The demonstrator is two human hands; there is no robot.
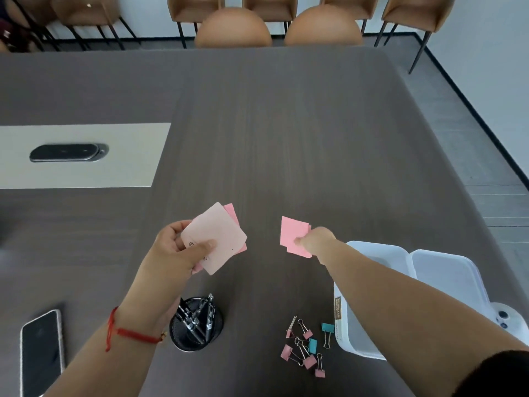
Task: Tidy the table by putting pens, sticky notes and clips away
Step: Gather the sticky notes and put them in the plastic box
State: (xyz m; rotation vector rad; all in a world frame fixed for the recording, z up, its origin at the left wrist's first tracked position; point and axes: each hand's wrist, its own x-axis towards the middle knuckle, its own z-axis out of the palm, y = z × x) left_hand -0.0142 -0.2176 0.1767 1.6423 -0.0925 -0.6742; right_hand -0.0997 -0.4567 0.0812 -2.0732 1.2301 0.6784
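My left hand (174,247) grips a small stack of pink sticky notes (220,233), the pale top sheet bearing some writing. My right hand (315,239) pinches a second bunch of pink sticky notes (293,233) above the dark table (286,138). A black mesh cup (197,325) holding several pens stands near the front, partly behind my left wrist. Several pink and teal binder clips (306,345) lie loose to the right of the cup. A white plastic box (369,296) sits open under my right forearm.
The box's lid (446,273) lies to its right by the table's edge. A phone (41,351) rests face up at the front left. A pale inset panel with a dark cable hatch (68,152) is at the left. Brown chairs (233,27) line the far side.
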